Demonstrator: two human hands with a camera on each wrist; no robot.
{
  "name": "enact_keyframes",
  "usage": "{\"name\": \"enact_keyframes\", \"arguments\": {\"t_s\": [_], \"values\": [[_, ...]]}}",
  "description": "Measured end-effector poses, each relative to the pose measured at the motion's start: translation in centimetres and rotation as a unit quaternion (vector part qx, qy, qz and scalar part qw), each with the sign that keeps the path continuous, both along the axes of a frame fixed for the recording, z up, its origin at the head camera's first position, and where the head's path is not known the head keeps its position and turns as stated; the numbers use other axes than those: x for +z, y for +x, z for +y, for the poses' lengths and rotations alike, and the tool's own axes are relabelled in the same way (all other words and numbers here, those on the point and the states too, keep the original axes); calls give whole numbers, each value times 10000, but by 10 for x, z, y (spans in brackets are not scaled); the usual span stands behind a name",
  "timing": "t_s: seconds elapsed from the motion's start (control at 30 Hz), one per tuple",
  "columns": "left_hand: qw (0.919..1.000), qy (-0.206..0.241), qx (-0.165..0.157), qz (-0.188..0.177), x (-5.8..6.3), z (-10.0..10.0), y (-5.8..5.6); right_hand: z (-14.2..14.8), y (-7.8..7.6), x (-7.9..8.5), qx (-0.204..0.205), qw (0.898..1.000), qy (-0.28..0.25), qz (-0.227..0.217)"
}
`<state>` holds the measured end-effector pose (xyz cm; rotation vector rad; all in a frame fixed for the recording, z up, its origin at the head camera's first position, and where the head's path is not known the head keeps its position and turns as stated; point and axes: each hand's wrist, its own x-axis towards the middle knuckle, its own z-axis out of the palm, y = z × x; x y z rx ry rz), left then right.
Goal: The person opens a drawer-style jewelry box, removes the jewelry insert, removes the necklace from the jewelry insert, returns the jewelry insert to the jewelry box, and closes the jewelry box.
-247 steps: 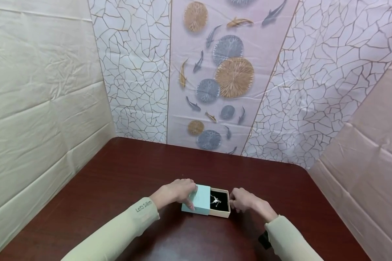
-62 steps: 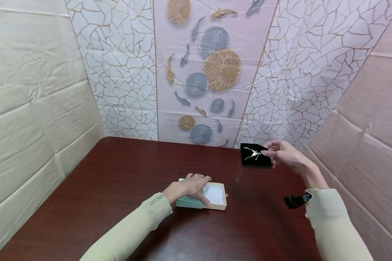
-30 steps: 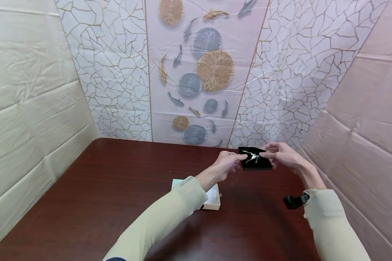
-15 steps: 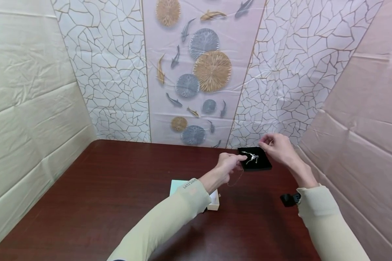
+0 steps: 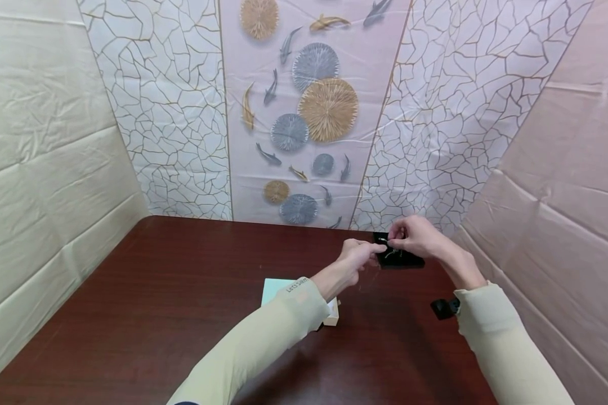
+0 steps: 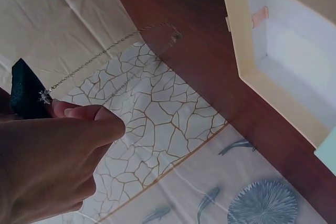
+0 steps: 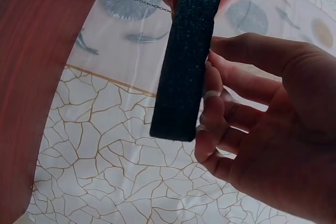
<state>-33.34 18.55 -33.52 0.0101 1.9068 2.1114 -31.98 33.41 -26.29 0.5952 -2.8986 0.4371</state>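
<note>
My left hand point(image 5: 352, 261) holds a black foam jewelry pad point(image 5: 407, 261) by its left edge, thumb on top, above the far right of the table. A silver necklace point(image 5: 394, 252) lies on the pad; in the left wrist view its chain point(image 6: 94, 59) hangs in a loop behind the pad, and a small star-like piece point(image 6: 44, 96) shows at the edge. My right hand point(image 5: 419, 239) is over the pad's face, thumb and forefinger pinching the necklace near my left thumb. In the right wrist view the pad point(image 7: 184, 61) stands edge-on and hides the pinch point.
On the table point(image 5: 182, 315), partly behind my left forearm, lies a mint box sleeve point(image 5: 276, 288) with its cream drawer point(image 5: 331, 320) pulled out. Patterned cloth point(image 5: 172, 112) hangs behind the table's far edge; plain cloth walls stand at both sides.
The pad, earlier inside the box drawer, has been lifted out by the right hand. My left hand left the box and took the pad's left edge; the right released its edge and moved onto the necklace.
</note>
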Motion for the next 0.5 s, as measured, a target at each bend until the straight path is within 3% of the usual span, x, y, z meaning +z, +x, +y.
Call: {"name": "enact_keyframes", "arguments": {"t_s": [0.23,0.5], "values": [[10000,-16,6,-45,-3,2,0,-1,-3,-6,77,9986,300,-418],[9998,-143,-109,6,-9,0,0,-1,0,-6,194,9975,-139,-663]]}}
